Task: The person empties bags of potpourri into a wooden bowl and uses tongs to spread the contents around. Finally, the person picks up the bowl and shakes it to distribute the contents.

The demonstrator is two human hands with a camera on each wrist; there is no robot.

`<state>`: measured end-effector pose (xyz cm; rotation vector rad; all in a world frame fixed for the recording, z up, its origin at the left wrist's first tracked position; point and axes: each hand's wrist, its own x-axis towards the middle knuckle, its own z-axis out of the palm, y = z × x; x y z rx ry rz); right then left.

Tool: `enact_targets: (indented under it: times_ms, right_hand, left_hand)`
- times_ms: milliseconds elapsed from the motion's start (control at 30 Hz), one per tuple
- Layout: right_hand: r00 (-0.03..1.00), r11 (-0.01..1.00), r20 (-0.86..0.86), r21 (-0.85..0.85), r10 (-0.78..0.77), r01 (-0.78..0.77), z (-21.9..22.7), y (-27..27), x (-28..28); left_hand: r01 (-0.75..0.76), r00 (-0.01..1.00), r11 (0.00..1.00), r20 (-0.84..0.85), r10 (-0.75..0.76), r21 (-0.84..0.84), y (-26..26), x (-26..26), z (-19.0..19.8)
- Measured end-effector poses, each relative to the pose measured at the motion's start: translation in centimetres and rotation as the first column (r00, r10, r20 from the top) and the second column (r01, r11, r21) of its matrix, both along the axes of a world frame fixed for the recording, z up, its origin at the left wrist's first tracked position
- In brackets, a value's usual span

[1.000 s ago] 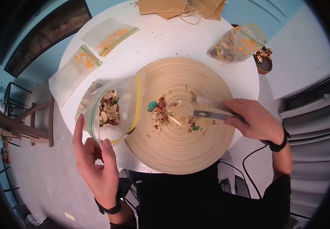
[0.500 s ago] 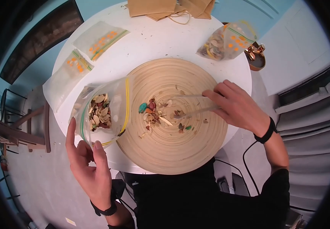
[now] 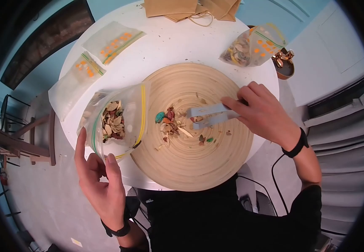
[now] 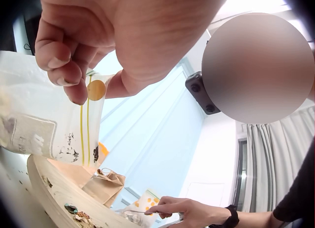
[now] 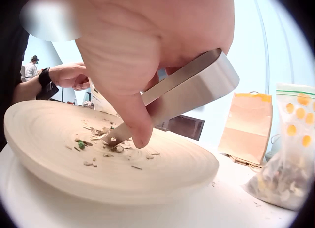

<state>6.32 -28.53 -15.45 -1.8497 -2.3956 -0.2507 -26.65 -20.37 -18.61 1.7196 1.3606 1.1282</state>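
Note:
My right hand (image 3: 262,112) pinches metal tongs (image 3: 209,115) between thumb and fingers. The tongs' tips stand around small dried pieces near the middle of the round wooden plate (image 3: 215,168); in the right wrist view the tongs (image 5: 192,85) reach down to the plate (image 5: 54,134). Beside them lies a loose heap of dried petals (image 3: 171,126) with a teal piece (image 3: 160,117). My left hand (image 3: 102,185) pinches the edge of an open zip bag (image 3: 133,113) holding dried petals (image 3: 113,122). The left wrist view shows the left hand's fingers and thumb (image 4: 93,65) at its yellow-striped edge.
Two flat zip bags (image 3: 74,86) with orange marks lie at the white table's left. A filled zip bag (image 3: 249,47) is at the back right, beside a bowl with copper-coloured items (image 3: 283,63). Brown paper bags (image 3: 171,8) lie at the back edge.
The right hand has moved left, bringing the tongs further in over the plate's middle, with their tips now at the small pieces. The left hand still holds the bag's edge.

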Motion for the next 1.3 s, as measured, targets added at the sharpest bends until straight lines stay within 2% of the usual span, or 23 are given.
enact_targets:
  times_ms: [67,100,167,200,267,367,500,567,667,700,800,933,1033,1100,1233,1300]
  right_hand:
    - [0.996,0.997,0.078,0.065,0.033,-0.038,0.1,0.6,-0.5]
    - [0.996,0.997,0.08,0.066,0.037,-0.043,0.4,0.5,-0.6]
    - [0.972,0.998,0.235,0.064,-0.024,0.009,1.3,-0.6,-0.7]
    - [0.971,0.998,0.237,0.054,-0.02,0.007,1.6,-1.3,-0.6]
    - [0.935,0.998,0.351,0.037,-0.057,0.048,2.2,-2.4,-0.3]
    - [0.916,0.999,0.398,0.009,-0.049,0.049,2.4,-3.0,-0.5]
    - [0.946,0.999,0.323,0.051,-0.007,-0.01,1.2,-0.5,-2.0]
    - [0.956,0.982,0.287,0.156,0.056,-0.104,0.7,0.7,-2.9]
    - [0.949,0.983,0.316,0.165,0.026,-0.082,1.7,0.5,-3.2]
    - [0.947,0.984,0.318,0.158,0.033,-0.087,2.1,-0.1,-3.1]
    - [0.942,0.998,0.334,-0.028,-0.041,0.053,3.4,-2.8,-2.5]
    - [0.927,0.988,0.37,-0.111,-0.059,0.107,3.5,-4.8,-3.1]
    - [0.95,0.994,0.312,-0.092,-0.032,0.064,2.7,-3.3,-4.1]
    - [0.974,1.0,0.226,0.0,0.015,-0.015,1.3,-1.7,-4.2]
    - [0.968,0.993,0.251,0.119,-0.025,-0.005,0.5,-0.5,-2.9]
    - [0.948,0.986,0.296,0.152,-0.112,0.069,0.4,-0.6,-1.5]
  left_hand:
    - [-0.013,1.0,1.0,-0.01,0.013,-0.01,0.0,-0.1,0.1]
    - [-0.018,1.0,1.0,-0.009,0.018,-0.01,0.0,-0.2,0.0]
    - [-0.016,0.999,1.0,-0.028,0.015,-0.011,0.1,-0.4,-0.1]
    - [-0.017,1.0,1.0,-0.026,0.017,-0.021,0.1,-0.3,-0.2]
    - [0.003,1.0,1.0,-0.016,-0.003,-0.002,0.2,-0.1,-0.2]
    - [0.0,1.0,1.0,-0.005,0.0,0.006,0.1,0.2,-0.1]
    - [-0.009,1.0,1.0,-0.009,0.009,-0.007,-0.1,0.0,-0.1]
    - [-0.01,1.0,1.0,-0.026,0.01,-0.003,0.0,-0.3,-0.2]
    - [-0.016,0.999,1.0,-0.046,0.016,0.003,0.0,-0.4,-0.1]
    - [-0.02,0.999,1.0,-0.043,0.02,-0.005,-0.1,-0.3,-0.1]
    - [-0.064,0.998,0.998,0.016,0.064,-0.001,-0.2,0.5,-0.1]
    - [-0.017,1.0,1.0,0.013,0.017,0.014,0.1,0.2,-0.3]
    - [0.006,1.0,1.0,-0.01,-0.006,0.002,0.1,0.0,-0.2]
    - [-0.003,1.0,1.0,-0.011,0.003,-0.003,-0.1,-0.1,0.0]
    - [-0.004,1.0,1.0,-0.024,0.004,0.0,-0.1,-0.3,0.0]
    - [-0.002,1.0,1.0,-0.025,0.002,0.001,-0.1,-0.2,-0.1]
